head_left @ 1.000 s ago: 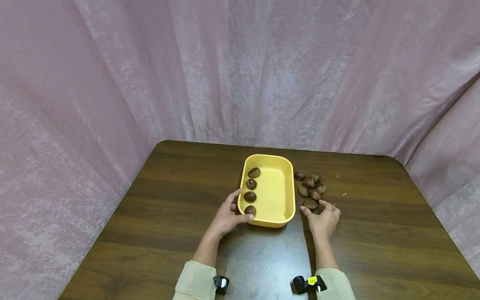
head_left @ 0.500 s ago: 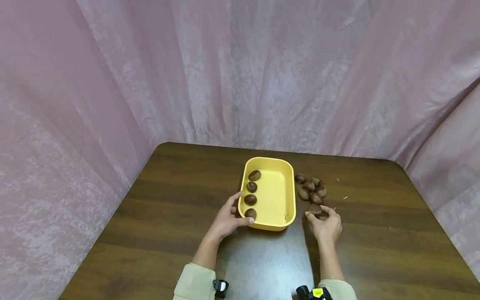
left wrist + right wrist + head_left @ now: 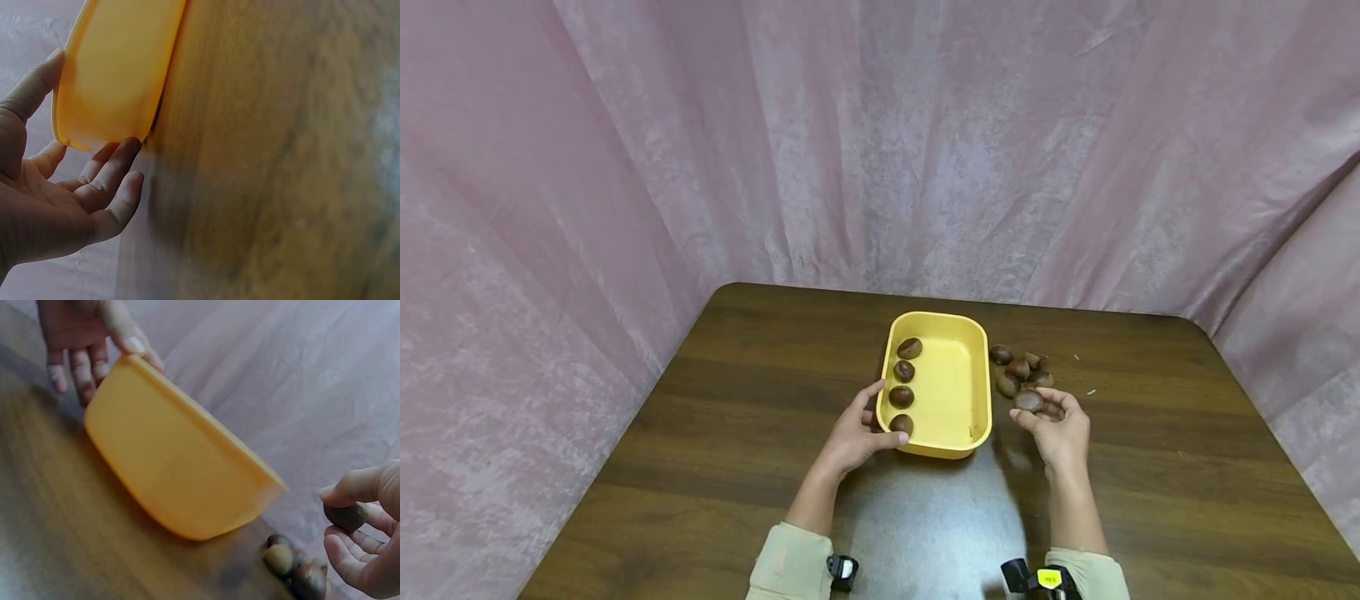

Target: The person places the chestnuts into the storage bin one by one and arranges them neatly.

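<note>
The right hand (image 3: 1063,429) holds a chestnut (image 3: 1028,401) at the near edge of a loose pile of chestnuts (image 3: 1017,369), right of the yellow tray (image 3: 951,383). The right wrist view shows it raised clear of the tabletop (image 3: 760,417). Inside the tray, four more chestnuts (image 3: 902,397) run in a line along the left wall, from far to near, the rest of the floor bare except for a tiny dark fleck near the right corner.

To handle this chestnut well, a light pinch across its widest part seems best, since a smooth, rounded shell may well slip or spin if squeezed off centre. Lifting it straight up before any sideways move should spare its neighbours, which look ready to roll. Steady, gentle pressure from the left hand (image 3: 853,433) ought to be enough; a hard push could slide the tray or jostle the line inside.

The right fingers (image 3: 340,556) are parted only by the chestnut's width, clamped on it between thumb and fingertips. The left hand grips the tray's near left corner, thumb at the near rim and index finger against the left wall, with the lower fingers loosely bent beneath the rim.
</note>
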Tool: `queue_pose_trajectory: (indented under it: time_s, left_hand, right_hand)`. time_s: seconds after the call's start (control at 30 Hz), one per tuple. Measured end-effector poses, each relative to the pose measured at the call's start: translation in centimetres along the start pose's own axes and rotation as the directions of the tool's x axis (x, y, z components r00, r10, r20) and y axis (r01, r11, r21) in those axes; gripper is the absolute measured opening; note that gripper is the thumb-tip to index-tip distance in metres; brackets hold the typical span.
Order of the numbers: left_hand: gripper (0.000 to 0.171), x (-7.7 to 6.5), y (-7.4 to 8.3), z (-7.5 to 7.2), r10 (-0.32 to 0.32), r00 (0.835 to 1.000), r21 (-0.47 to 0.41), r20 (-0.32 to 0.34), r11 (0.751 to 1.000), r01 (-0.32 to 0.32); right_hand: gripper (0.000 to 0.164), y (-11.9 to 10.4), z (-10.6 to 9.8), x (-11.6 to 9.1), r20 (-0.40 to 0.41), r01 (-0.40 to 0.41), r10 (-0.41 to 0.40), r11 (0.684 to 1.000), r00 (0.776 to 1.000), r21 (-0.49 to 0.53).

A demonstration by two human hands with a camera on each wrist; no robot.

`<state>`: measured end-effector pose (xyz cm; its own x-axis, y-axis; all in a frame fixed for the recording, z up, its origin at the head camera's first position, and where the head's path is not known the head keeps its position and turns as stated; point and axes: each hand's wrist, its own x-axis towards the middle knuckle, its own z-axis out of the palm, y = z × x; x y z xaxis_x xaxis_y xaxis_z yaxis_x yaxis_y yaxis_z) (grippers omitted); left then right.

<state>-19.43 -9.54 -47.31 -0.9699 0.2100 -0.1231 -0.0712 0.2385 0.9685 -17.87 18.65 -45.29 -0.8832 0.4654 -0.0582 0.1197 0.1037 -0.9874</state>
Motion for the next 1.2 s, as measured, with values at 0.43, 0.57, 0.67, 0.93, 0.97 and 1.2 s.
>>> queue_pose_trajectory:
  time_s: [0.43,0.57,0.67,0.93,0.97,1.2]
  left_hand:
    - [0.091,-1.2,2.0,-0.4,-0.012,1.000,-0.033,0.023,0.999,0.013]
    - [0.091,-0.5,0.9,-0.1,-0.003,1.000,-0.018,0.008,1.000,0.003]
    - [0.092,0.0,-0.1,0.0,-0.004,1.000,-0.014,-0.002,1.000,0.003]
    - [0.091,0.2,-0.2,0.0,0.001,1.000,-0.013,-0.005,1.000,-0.001]
    - [0.091,0.2,-0.2,0.0,-0.001,1.000,-0.013,-0.004,1.000,0.001]
    - [0.092,0.3,-0.1,0.0,0.002,1.000,-0.019,0.000,1.000,-0.002]
  right_hand:
    - [0.053,-2.4,1.6,1.6,0.203,-0.016,0.020,1.000,0.979,-0.020]
    - [0.053,-2.9,1.9,2.2,0.232,-0.009,0.019,0.999,0.972,-0.041]
    - [0.051,-3.4,2.5,2.8,0.250,0.019,-0.009,0.999,0.968,-0.040]
    - [0.050,-4.8,4.5,4.5,0.333,0.003,0.004,1.000,0.943,-0.020]
    - [0.050,-4.9,4.7,4.7,0.343,-0.007,0.013,1.000,0.939,-0.018]
    - [0.049,-5.2,6.0,5.8,0.400,-0.026,0.039,0.999,0.916,-0.036]
